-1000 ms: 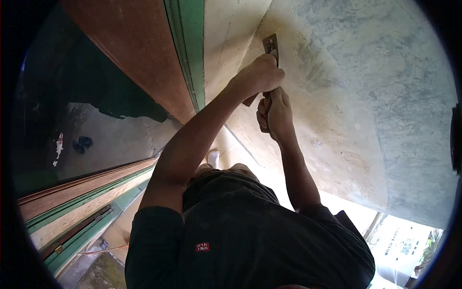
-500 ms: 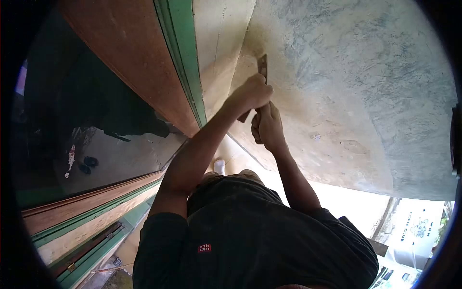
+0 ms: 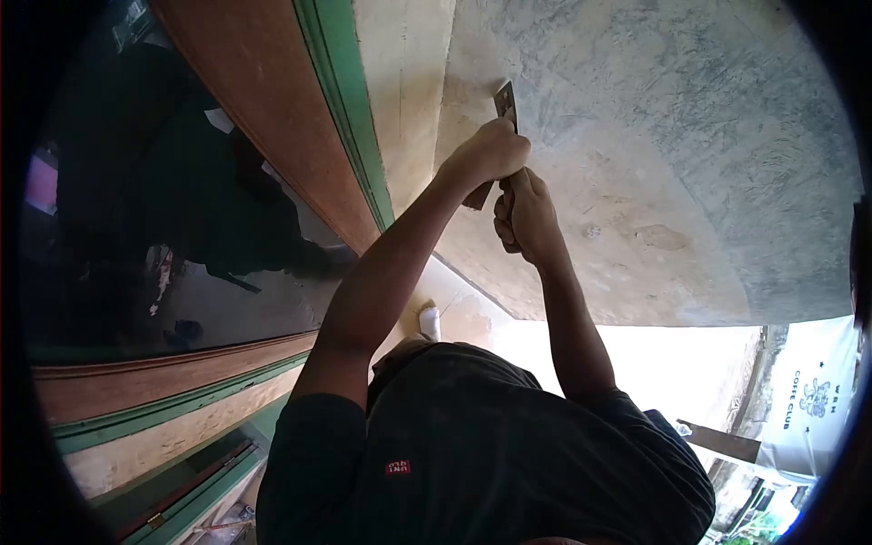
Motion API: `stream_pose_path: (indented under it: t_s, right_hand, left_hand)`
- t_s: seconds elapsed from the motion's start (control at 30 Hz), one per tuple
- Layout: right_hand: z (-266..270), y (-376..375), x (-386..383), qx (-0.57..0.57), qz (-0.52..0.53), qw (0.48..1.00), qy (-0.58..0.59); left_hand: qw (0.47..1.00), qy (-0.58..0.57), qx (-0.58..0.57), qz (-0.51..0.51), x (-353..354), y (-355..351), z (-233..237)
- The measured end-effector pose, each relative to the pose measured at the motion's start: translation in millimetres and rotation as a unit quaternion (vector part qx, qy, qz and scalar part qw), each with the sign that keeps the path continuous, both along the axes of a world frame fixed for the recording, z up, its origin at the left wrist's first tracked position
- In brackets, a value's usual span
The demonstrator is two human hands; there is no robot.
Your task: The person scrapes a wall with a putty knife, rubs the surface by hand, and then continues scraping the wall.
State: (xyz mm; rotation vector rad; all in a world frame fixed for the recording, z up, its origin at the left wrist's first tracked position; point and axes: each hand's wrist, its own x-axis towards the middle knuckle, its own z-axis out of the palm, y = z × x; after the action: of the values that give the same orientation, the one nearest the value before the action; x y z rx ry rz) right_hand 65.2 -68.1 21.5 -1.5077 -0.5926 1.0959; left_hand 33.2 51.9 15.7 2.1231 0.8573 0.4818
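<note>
My left hand [image 3: 495,150] is closed in a fist in front of the wall, just above my right hand. A flat, dark blade, like a putty knife [image 3: 507,102], sticks up beyond it against the wall. A second flat brownish blade [image 3: 479,195] pokes out below the left fist. My right hand [image 3: 530,216] is wrapped around a handle, with its knuckles close under the left hand. The fists hide the grips, so which blade belongs to which hand is hard to make out. Grey and beige patchy coating covers the wall [image 3: 627,136].
A green-edged wooden frame [image 3: 341,100] with dark, reflective glass [image 3: 173,209] stands on my left. A pale wall strip [image 3: 404,82] meets the coated wall at a corner. A white printed sheet [image 3: 808,400] hangs at lower right, beside a brown board [image 3: 720,441].
Both hands and the blades have shifted slightly up and right in view, still close together. The camera view has tilted a little, so the wall's lower edge sits higher.
</note>
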Motion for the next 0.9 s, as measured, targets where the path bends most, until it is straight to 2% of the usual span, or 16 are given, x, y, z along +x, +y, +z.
stream_pose_path:
  t_s: [0.03,0.07,0.13,0.23,0.3,0.33,0.37,0.4,0.47,0.57,0.67,0.7,0.73,0.8,0.83,0.9]
  right_hand:
    - [3.1,4.0,-1.1,0.002,0.001,1.000,0.000]
    - [5.5,15.2,0.7,-0.001,0.018,1.000,-0.003]
    - [4.2,31.0,5.9,-0.014,0.046,0.999,-0.003]
    - [-20.7,35.1,-1.1,0.025,0.057,0.997,-0.034]
    - [-40.0,13.8,-10.7,-0.024,0.059,0.998,-0.002]
    - [-54.5,-1.4,-17.2,-0.033,0.049,0.998,0.013]
    - [-72.7,-17.3,-27.0,-0.028,0.024,0.999,0.032]
    - [-90.8,-35.1,-37.2,-0.004,0.027,0.998,0.051]
    - [-123.1,-60.9,-58.9,0.053,0.003,0.994,0.097]
    - [-137.2,-68.9,-75.1,0.058,-0.032,0.980,0.190]
    - [-136.7,-51.5,-81.0,0.123,-0.051,0.974,0.182]
    - [-139.5,-42.4,-79.8,0.155,-0.051,0.963,0.215]
    - [-142.0,-34.9,-77.9,0.187,-0.049,0.950,0.246]
    - [-148.6,-17.4,-79.3,0.189,-0.092,0.950,0.233]
    - [-152.5,-6.0,-79.5,0.181,-0.123,0.962,0.161]
    - [-161.1,14.2,-77.7,0.169,-0.184,0.968,0.032]
  left_hand:
    - [0.994,-0.009,0.095,-0.051,4.5,16.1,-4.3]
    - [0.994,-0.008,0.097,-0.057,8.5,31.5,-9.3]
    - [0.990,0.039,-0.135,-0.026,-7.0,37.7,13.8]
    - [0.986,0.031,-0.161,-0.017,-21.7,39.0,-2.4]
    - [0.980,0.037,-0.188,-0.051,-31.1,26.0,-40.3]
    - [0.977,-0.025,-0.205,-0.051,-44.2,-0.5,-46.8]
    - [0.971,-0.039,-0.229,-0.047,-46.8,-11.4,-78.2]
    - [0.966,-0.017,-0.241,-0.089,-58.8,-29.7,-82.6]
    - [0.969,-0.063,-0.233,-0.047,-76.4,-66.2,-107.9]
    - [0.965,-0.079,-0.247,-0.044,-95.5,-76.1,-132.2]
    - [0.944,-0.100,-0.312,-0.029,-109.9,-61.5,-114.4]
    - [0.942,-0.171,-0.290,-0.005,-106.4,-59.9,-117.3]
    - [0.942,-0.169,-0.291,-0.014,-105.2,-54.8,-119.8]
    - [0.937,-0.173,-0.304,-0.025,-104.0,-41.1,-127.9]
    - [0.918,-0.177,-0.350,-0.053,-104.7,-36.0,-134.5]
    - [0.912,-0.209,-0.343,-0.082,-101.7,-28.7,-149.4]
